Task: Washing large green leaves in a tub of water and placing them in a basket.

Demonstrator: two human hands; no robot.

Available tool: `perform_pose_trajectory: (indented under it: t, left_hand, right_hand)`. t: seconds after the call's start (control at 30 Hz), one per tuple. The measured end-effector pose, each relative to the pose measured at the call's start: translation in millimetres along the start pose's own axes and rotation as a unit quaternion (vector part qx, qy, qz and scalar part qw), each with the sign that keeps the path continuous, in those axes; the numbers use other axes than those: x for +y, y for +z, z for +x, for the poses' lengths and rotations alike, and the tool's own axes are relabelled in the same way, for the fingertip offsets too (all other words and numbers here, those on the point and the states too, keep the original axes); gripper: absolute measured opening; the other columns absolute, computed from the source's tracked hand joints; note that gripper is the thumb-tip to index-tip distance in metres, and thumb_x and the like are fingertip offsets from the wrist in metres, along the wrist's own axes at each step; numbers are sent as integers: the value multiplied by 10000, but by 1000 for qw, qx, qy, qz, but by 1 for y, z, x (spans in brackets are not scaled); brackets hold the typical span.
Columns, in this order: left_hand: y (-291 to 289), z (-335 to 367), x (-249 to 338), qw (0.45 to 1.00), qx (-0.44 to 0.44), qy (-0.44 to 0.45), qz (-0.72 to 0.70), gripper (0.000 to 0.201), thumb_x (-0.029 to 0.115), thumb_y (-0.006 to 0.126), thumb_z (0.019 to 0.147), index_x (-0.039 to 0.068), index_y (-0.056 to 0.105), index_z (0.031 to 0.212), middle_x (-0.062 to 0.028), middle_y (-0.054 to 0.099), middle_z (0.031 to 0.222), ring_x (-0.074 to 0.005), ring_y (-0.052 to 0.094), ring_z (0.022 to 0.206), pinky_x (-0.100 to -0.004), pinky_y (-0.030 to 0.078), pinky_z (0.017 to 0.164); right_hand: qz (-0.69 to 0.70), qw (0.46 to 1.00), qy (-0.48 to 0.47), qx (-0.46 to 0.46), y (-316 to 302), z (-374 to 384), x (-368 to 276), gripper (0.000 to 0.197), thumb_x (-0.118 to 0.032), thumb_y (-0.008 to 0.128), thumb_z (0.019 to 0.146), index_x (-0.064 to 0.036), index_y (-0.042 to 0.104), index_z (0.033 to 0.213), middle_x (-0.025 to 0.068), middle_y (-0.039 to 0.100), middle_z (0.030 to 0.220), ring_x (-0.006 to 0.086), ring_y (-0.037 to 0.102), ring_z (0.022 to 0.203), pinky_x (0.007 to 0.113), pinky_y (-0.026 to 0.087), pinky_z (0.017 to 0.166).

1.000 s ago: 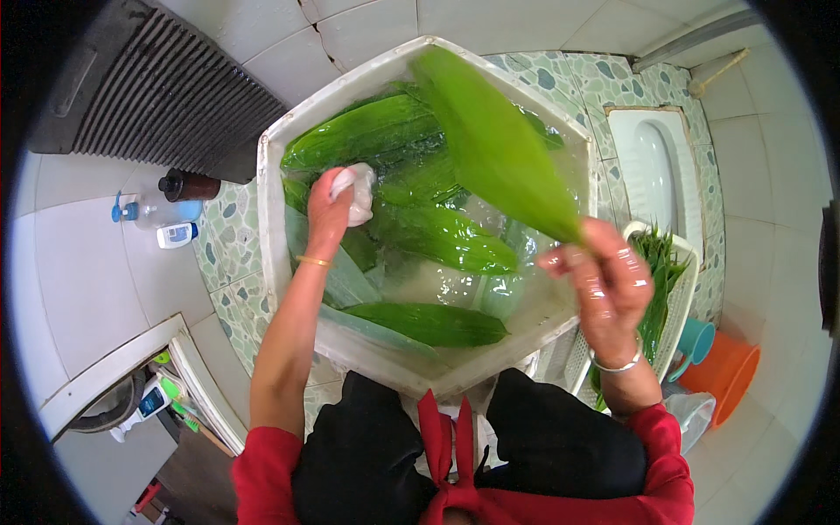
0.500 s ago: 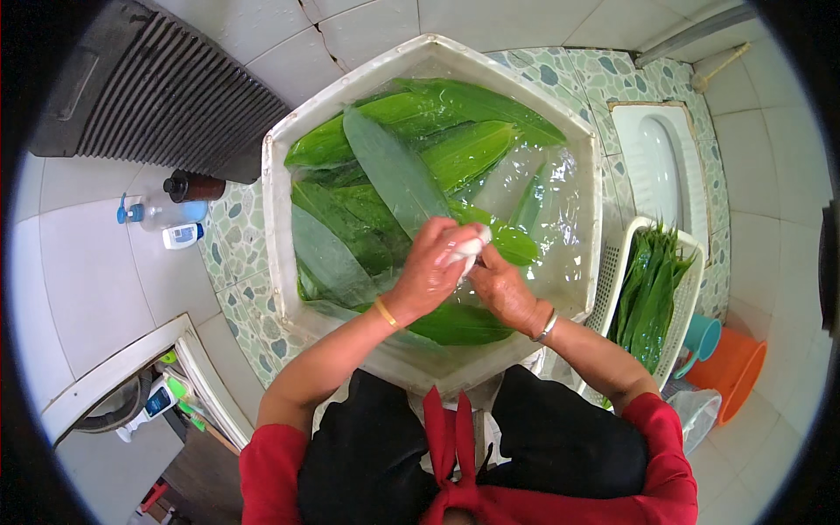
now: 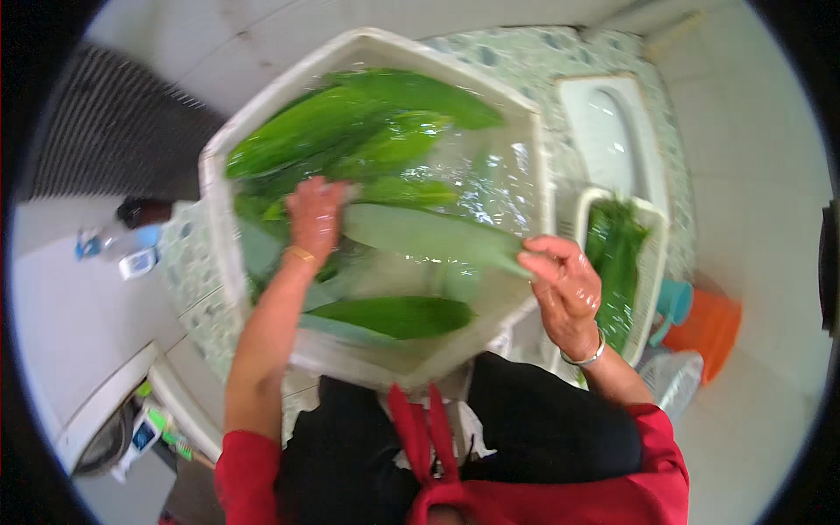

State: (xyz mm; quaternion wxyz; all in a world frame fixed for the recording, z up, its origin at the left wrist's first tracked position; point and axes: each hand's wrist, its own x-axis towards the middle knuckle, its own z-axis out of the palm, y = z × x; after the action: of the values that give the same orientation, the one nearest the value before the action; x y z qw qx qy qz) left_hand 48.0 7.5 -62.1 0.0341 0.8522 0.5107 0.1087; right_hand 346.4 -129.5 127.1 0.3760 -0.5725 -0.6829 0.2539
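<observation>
Noted in rm: pale wall tiles [image 3: 752,175], patterned green flr tiles [image 3: 186,258], dk ridged panel [image 3: 122,122] at upper L. Sighted at R: squat toilet [image 3: 614,131], white basket [image 3: 657,249] w/ bundled leaves [image 3: 614,271], teal container [image 3: 675,299], orange bucket [image 3: 713,332]. Found centrally: white angular basin [image 3: 211,184] w/ water [image 3: 477,188], loose green leaves [image 3: 319,131] mostly in upper-L part, plus dk green leaf [image 3: 398,317] nr lower wall. Observed across mid-basin: pale-green leaf [image 3: 437,232], slanting slightly down to R. Pinched at its R end btwn thumb and bent fingers of R hand [image 3: 567,289], nr basin's R rim. Seen at its L end: L hand [image 3: 315,217], blurred; cannot tell if closed or merely pressed down. Glimpsed by L fingertips: small whitish item [image 3: 353,191], too blurred to ID. Logged on wrists: yellowish band [image 3: 300,254] L, silvery bangle [image 3: 587,360] R
</observation>
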Motion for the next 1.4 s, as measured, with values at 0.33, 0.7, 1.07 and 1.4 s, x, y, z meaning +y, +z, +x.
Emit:
perform_pose_trajectory:
  t: [0.33,0.7,1.07,1.4]
  left_hand:
    - [-5,-19,-16,993,-90,-81,4,413,-2,539,736,139,517,1123,-131,432,985,-327,444,970,-461,350,747]
    - [-10,-24,-38,990,-51,-71,-111,386,-49,514,719,74,512,1085,-183,514,953,-373,494,913,-454,402,782]
    - [-35,-19,-13,922,11,-158,-353,272,32,545,753,56,545,1024,-166,592,927,-350,573,854,-394,449,740]
    - [-43,-26,-21,858,-13,-238,-455,241,56,541,801,32,551,1041,-98,603,893,-170,576,831,-298,455,769]
  right_hand:
    - [321,699,400,499,-112,-173,66,157,-75,513,887,-3,520,1027,71,577,910,181,604,770,292,528,674]
    - [-69,668,665,326,-93,-313,96,292,-120,641,793,-29,535,1050,88,564,911,198,595,604,261,499,491]
    - [17,966,256,26,-7,-50,97,338,2,566,791,-20,503,1123,77,545,1038,128,562,773,249,484,631]
    - [-160,953,68,-246,113,104,143,183,-193,613,801,-15,573,808,101,601,667,321,595,687,400,468,638]
